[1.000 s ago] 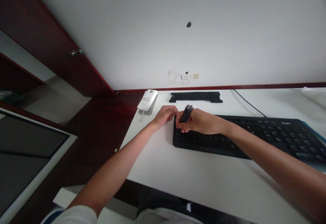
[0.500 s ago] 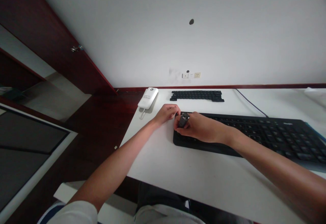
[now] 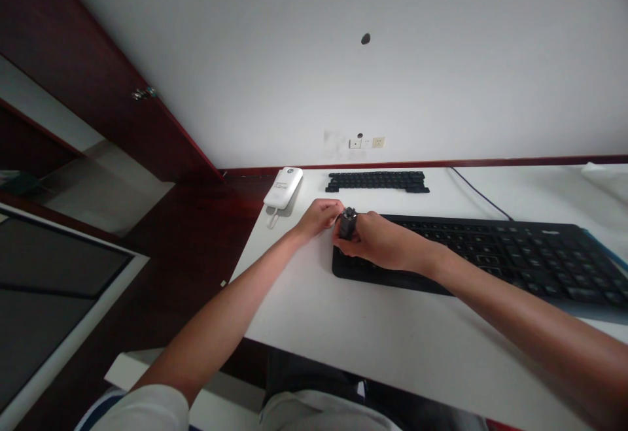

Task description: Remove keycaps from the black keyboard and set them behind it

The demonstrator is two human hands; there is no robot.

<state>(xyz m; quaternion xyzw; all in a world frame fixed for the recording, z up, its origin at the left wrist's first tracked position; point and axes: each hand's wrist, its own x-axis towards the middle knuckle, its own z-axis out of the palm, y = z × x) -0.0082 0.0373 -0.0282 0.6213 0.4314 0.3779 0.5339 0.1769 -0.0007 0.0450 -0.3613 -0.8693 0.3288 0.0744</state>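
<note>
Head view: the right hand (image 3: 375, 240) is curled closed around a dark tool (image 3: 348, 224), whose top end pokes up out of the grip; its lower end is hidden by the fingers. This hand is over the left end of a large black keyboard (image 3: 495, 242), which lies on the white table (image 3: 314, 307) and runs off toward the right. The left hand (image 3: 318, 216) is loosely bent beside the keyboard's far left corner, fingertips close to the right hand; whether it pinches anything, I cannot tell. Beyond the keyboard, well apart from it, a block of black keys (image 3: 377, 181) lies near the wall. Left of that, a white device (image 3: 283, 188) with a short strap sits by the table's edge
</note>
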